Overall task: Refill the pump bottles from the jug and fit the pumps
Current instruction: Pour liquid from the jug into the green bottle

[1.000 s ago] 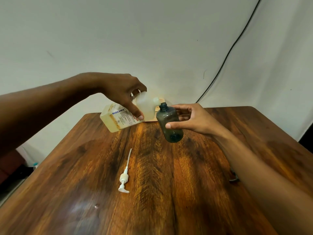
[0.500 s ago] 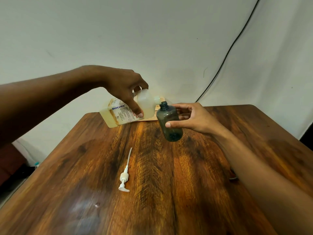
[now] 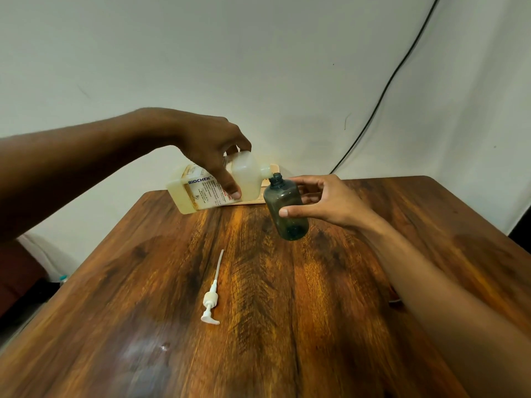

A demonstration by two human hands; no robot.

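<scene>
at the left, our left hand (image 3: 212,145) gripped the jug (image 3: 195,193) from above, thumb on its label and fingers curled over the far side. the jug was held off the surface (image 3: 344,311), tipped nearly flat, its yellowish liquid pooled toward the base and its spout reaching right. nearer to us, the white pump (image 3: 211,300) lay loose on the surface, its dip tube pointing away. right of the jug, the dark pump bottle (image 3: 284,208) was also off the surface, leaning slightly, its open neck just under the jug's spout. our right hand (image 3: 324,202) held it from the right side, thumb across the front and fingers round the back. a black cable (image 3: 385,90) ran down the wall behind.

we judged the task to be early: the bottle looked almost empty, we could make out no stream, and the pump was not yet fitted. filling, then screwing the pump on, remained; no second bottle was in view.

against a second earlier, our left hand and the jug had risen a little and the spout sat closer over the neck. the bottle and the pump had barely shifted.
</scene>
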